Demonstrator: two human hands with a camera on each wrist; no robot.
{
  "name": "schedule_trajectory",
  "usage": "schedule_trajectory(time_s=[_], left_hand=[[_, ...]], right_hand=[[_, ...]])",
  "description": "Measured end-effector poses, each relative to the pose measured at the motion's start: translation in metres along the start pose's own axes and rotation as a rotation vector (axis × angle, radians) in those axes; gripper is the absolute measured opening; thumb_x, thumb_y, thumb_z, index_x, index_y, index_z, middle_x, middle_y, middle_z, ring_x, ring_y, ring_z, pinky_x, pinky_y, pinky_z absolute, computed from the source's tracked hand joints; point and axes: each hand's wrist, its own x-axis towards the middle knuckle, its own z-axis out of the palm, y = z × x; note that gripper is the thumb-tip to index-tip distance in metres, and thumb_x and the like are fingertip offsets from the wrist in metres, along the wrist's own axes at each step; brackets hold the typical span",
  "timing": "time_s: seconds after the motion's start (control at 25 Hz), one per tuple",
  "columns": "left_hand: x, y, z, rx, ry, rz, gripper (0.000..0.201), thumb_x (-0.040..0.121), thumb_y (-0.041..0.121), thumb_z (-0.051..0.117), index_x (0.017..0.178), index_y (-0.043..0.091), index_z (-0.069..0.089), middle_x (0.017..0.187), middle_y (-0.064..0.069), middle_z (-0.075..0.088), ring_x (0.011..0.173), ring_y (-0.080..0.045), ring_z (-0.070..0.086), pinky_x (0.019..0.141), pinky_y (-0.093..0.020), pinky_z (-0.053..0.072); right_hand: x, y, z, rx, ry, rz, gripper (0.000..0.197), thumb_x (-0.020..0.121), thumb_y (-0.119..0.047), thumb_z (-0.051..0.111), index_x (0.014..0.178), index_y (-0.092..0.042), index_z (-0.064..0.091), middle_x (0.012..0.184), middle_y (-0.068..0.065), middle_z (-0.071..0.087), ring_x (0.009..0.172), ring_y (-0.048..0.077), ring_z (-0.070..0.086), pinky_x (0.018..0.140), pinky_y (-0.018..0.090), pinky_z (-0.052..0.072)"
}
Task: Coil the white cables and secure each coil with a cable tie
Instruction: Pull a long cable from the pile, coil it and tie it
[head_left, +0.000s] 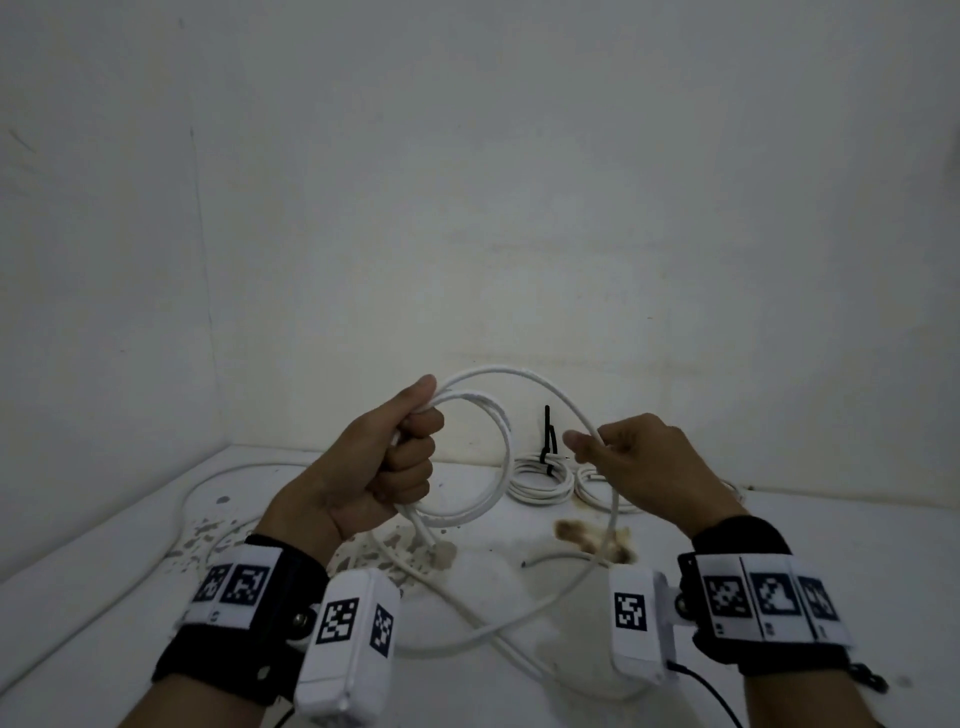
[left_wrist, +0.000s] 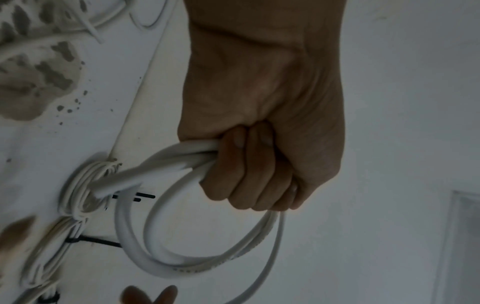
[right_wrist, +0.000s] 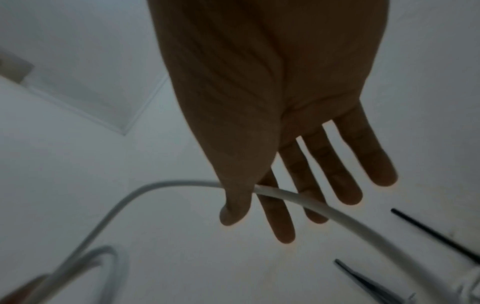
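Observation:
My left hand (head_left: 405, 457) is raised above the table and grips a coil (head_left: 505, 441) of white cable in a closed fist, thumb on top. The left wrist view shows the fingers (left_wrist: 249, 174) wrapped round the bundled loops (left_wrist: 197, 265). From the fist one strand arcs right to my right hand (head_left: 597, 441), which pinches it between thumb and forefinger. In the right wrist view the strand (right_wrist: 350, 220) runs under the thumb, and the other fingers (right_wrist: 345, 170) are straight. Below that hand the cable drops to the table.
Two finished coils (head_left: 540, 480) lie against the back wall, one with a black cable tie (head_left: 548, 431) sticking up. Slack cable (head_left: 467, 631) loops across the white table, and a cut end (head_left: 527, 564) lies near a brown stain (head_left: 571, 532). Walls close off the back and left.

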Motion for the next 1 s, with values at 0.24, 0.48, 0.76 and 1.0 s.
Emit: schedule_trajectory(time_s=[0.24,0.48,0.76,1.0], left_hand=[[0.004,-0.006,-0.012,-0.157,-0.109,-0.038,0.050,0.079,0.053,0.069,0.054,0.024,0.036,0.036,0.011,0.016,0.031,-0.009,0.005,0.032,-0.013,0.013],[0.008,-0.012,0.009,-0.216,-0.065,-0.049,0.047,0.089,0.052,0.045,0.052,0.023,0.037,0.042,0.009,0.007,0.030,-0.009,0.003,0.033,-0.012,0.010],[0.017,-0.033,0.022,-0.022,0.157,-0.003,0.047,0.089,0.057,0.047,0.060,0.023,0.033,0.044,0.007,0.018,0.031,-0.006,0.014,0.033,-0.017,0.014],[0.017,-0.030,0.014,-0.014,0.211,-0.021,0.047,0.094,0.055,0.046,0.063,0.023,0.034,0.047,0.008,0.018,0.034,-0.006,0.014,0.035,-0.018,0.012]], right_hand=[[-0.002,0.005,-0.001,-0.020,-0.038,0.236,0.069,0.092,-0.067,0.046,0.087,-0.002,0.071,0.076,0.015,0.073,0.057,0.028,0.070,0.064,0.039,0.061],[-0.009,-0.035,0.009,0.788,-0.116,0.165,0.047,0.101,-0.039,0.052,0.101,0.004,0.070,0.093,0.025,0.074,0.075,0.026,0.072,0.065,0.035,0.060],[-0.007,-0.055,0.040,0.932,-0.228,0.315,0.063,0.105,-0.048,0.035,0.082,-0.002,0.072,0.076,0.015,0.070,0.069,0.027,0.067,0.081,0.048,0.059],[-0.008,-0.063,0.054,1.099,-0.280,0.414,0.057,0.089,-0.057,0.063,0.052,-0.017,0.046,0.051,0.003,0.039,0.047,0.019,0.042,0.058,0.033,0.041]])
